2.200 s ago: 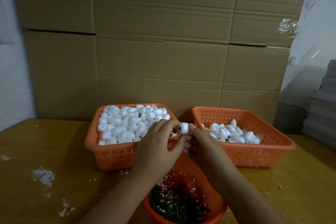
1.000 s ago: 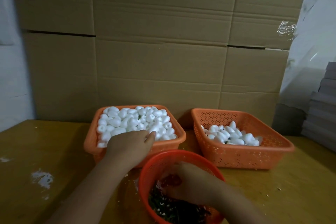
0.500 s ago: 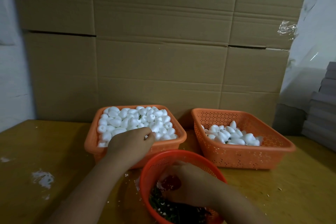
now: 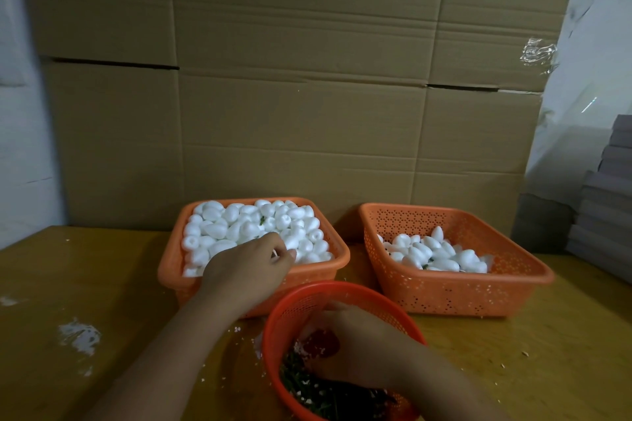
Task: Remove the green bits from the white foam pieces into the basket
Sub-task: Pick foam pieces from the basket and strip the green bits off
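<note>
While the white foam pieces (image 4: 254, 232) lie heaped in the left square basket (image 4: 337, 267), the left hand (image 4: 248, 270) rests on the near edge of the heap, fingers curled down among them; whether it grips one cannot be told. Just ahead of its fingertips lie more pieces. The right hand (image 4: 355, 349) sits farther back, inside the round basket (image 4: 294, 304) over the green bits (image 4: 307, 386), fingers loosely bent, its hold unclear.

Perforated orange plastic baskets (image 4: 458, 290); matt white foam pieces (image 4: 246, 225); matt corrugated cardboard (image 4: 301, 113); smooth yellowish tabletop (image 4: 85, 267), slightly glossy.
</note>
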`<action>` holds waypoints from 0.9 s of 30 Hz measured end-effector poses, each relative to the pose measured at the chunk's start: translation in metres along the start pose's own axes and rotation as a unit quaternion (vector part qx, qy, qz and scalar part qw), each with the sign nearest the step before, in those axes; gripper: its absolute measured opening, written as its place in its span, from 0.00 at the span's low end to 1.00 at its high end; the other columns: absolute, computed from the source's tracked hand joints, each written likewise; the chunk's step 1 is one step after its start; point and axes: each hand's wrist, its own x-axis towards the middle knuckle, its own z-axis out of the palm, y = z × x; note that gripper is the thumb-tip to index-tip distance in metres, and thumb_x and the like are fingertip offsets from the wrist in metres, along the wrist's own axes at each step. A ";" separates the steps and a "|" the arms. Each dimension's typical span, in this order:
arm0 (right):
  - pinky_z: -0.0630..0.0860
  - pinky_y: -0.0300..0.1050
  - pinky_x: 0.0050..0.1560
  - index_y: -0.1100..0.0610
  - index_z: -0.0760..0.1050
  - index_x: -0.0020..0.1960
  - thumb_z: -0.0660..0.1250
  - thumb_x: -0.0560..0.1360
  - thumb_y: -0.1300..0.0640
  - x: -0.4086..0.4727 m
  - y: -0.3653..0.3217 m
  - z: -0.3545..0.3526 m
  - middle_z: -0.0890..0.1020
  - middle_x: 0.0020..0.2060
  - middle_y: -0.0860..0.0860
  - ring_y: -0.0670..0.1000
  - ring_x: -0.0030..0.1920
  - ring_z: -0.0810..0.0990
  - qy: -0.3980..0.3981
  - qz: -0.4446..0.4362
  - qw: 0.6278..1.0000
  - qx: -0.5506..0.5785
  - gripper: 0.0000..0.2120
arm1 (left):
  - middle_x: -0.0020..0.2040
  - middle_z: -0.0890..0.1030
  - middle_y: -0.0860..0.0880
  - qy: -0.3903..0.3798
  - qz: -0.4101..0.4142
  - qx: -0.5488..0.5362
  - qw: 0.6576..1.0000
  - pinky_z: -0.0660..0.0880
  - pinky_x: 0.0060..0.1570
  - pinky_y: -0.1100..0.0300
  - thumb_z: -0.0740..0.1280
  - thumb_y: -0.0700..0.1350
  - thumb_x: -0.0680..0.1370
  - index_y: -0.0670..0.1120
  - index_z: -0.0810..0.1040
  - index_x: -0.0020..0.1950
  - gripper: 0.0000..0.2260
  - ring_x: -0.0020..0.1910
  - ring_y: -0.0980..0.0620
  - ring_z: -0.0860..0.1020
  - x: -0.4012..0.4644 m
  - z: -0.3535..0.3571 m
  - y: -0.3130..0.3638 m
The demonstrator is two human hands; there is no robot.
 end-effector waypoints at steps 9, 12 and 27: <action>0.70 0.46 0.66 0.47 0.78 0.60 0.70 0.73 0.50 0.000 0.000 0.001 0.73 0.64 0.45 0.47 0.64 0.73 0.000 0.004 1.000 -0.013 0.16 | 0.29 0.77 0.55 0.090 -0.012 -0.311 0.946 0.73 0.42 0.53 0.57 0.54 0.83 0.51 0.76 0.36 0.18 0.29 0.58 0.75 0.003 -0.005 0.009; 0.72 0.45 0.63 0.47 0.78 0.59 0.70 0.73 0.50 0.000 -0.002 0.002 0.75 0.62 0.45 0.46 0.61 0.74 0.000 0.010 1.000 -0.025 0.14 | 0.22 0.69 0.55 0.089 -0.016 -0.401 0.912 0.68 0.37 0.57 0.57 0.56 0.82 0.47 0.70 0.29 0.23 0.23 0.60 0.68 -0.002 -0.009 0.028; 0.76 0.51 0.52 0.56 0.80 0.53 0.65 0.75 0.54 0.001 -0.012 0.008 0.82 0.49 0.54 0.53 0.49 0.80 -0.002 -0.015 1.000 -0.007 0.10 | 0.29 0.77 0.58 -0.055 0.081 -0.436 0.894 0.68 0.30 0.73 0.65 0.48 0.80 0.51 0.78 0.48 0.04 0.28 0.63 0.74 -0.024 0.025 0.054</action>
